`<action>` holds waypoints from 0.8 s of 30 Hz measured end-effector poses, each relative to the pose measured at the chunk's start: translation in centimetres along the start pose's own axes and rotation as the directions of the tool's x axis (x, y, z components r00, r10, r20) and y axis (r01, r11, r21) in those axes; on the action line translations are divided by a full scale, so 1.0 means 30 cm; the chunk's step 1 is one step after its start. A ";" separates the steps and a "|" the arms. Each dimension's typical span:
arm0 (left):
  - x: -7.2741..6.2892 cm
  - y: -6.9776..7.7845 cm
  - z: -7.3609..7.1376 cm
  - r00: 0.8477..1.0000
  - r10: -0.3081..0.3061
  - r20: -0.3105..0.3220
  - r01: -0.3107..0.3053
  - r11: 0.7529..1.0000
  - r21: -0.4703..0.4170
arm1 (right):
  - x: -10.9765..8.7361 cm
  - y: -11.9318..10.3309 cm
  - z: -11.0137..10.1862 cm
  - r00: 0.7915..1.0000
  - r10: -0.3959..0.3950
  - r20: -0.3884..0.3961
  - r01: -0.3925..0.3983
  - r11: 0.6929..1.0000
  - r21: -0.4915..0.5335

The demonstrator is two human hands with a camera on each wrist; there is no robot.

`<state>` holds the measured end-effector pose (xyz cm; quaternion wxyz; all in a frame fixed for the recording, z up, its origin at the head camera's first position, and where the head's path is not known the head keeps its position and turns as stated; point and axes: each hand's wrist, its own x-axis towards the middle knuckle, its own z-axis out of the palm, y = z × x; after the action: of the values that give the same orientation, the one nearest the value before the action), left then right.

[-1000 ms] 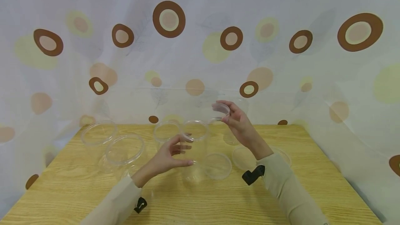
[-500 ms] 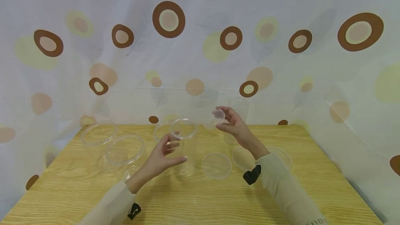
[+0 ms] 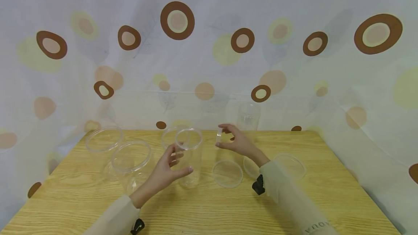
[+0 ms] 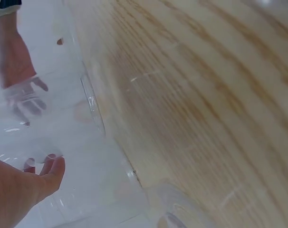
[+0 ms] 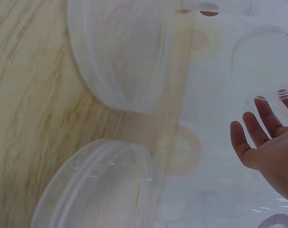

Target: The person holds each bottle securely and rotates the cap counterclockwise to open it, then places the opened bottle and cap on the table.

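My left hand (image 3: 163,173) grips a tall clear plastic jar (image 3: 193,159) from its left side, fingers behind it and thumb in front. The jar is upright with its round mouth uncovered. In the left wrist view, the fingertips of the left hand (image 4: 32,185) show against the clear wall. To the right of the jar and apart from it, my right hand (image 3: 240,142) pinches a clear round lid (image 3: 218,136) between thumb and fingers. That lid is seen edge-on, standing vertically. In the right wrist view it is faint beyond the right hand (image 5: 277,147).
On the left stand more clear jars without lids, one at the back (image 3: 103,139) and one nearer (image 3: 130,157). Another jar (image 3: 169,133) is partly hidden behind the held one. A jar (image 3: 249,115) stands back right. Lids (image 3: 227,174) (image 3: 290,166) lie on the wooden table (image 3: 209,213).
My left hand has shifted left with the jar. My right hand has come down and slightly left, and the lid in it has turned from tilted to edge-on.
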<state>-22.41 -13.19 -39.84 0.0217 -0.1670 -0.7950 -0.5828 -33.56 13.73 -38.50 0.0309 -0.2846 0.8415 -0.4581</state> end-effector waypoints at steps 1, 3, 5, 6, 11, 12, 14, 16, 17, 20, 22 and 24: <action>-0.001 -0.001 0.001 1.000 -0.005 -0.003 0.005 1.000 -0.003 | 0.004 0.008 0.007 1.000 0.002 0.000 -0.002 0.999 -0.032; -0.001 -0.003 0.003 1.000 -0.017 -0.007 0.017 1.000 -0.008 | 0.010 0.021 0.018 1.000 0.005 -0.004 -0.005 0.997 -0.077; -0.001 -0.008 0.004 1.000 -0.023 -0.014 0.022 1.000 -0.008 | 0.015 0.036 0.027 1.000 0.005 -0.007 -0.006 0.993 -0.118; -0.001 -0.011 0.005 1.000 -0.023 -0.015 0.023 1.000 -0.008 | 0.016 0.041 0.031 1.000 0.011 -0.006 -0.012 0.991 -0.133; -0.003 -0.020 0.006 1.000 -0.018 -0.010 0.018 1.000 -0.018 | 0.023 0.051 0.049 0.999 0.048 0.021 -0.044 0.983 -0.176; -0.003 -0.021 0.007 1.000 -0.014 -0.008 0.014 1.000 -0.020 | 0.024 0.051 0.052 0.998 0.049 0.030 -0.043 0.981 -0.189; -0.004 -0.024 0.007 1.000 -0.007 -0.012 0.006 1.000 -0.024 | 0.027 0.054 0.059 0.998 0.049 0.049 -0.036 0.974 -0.224; -0.005 -0.028 0.009 1.000 0.007 -0.020 -0.008 1.000 -0.021 | 0.029 0.060 0.064 0.997 0.041 0.067 -0.022 0.962 -0.271; -0.005 -0.030 0.009 1.000 0.015 -0.023 -0.015 1.000 -0.019 | 0.029 0.061 0.067 0.996 0.041 0.077 -0.017 0.958 -0.288; -0.008 -0.035 0.010 0.999 0.032 -0.027 -0.033 0.999 -0.008 | 0.031 0.064 0.074 0.994 0.051 0.099 -0.016 0.947 -0.321; -0.009 -0.037 0.009 0.999 0.028 -0.025 -0.028 1.000 -0.010 | 0.033 0.063 0.078 0.992 0.066 0.111 -0.027 0.945 -0.325; -0.010 -0.036 0.007 1.000 0.014 -0.018 -0.014 1.000 -0.011 | 0.037 0.063 0.084 0.990 0.076 0.121 -0.033 0.944 -0.327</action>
<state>-22.40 -13.35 -40.98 0.0320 -0.1674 -0.7904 -0.5885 -34.54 12.08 -41.22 0.0518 -0.2920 0.9091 -0.2926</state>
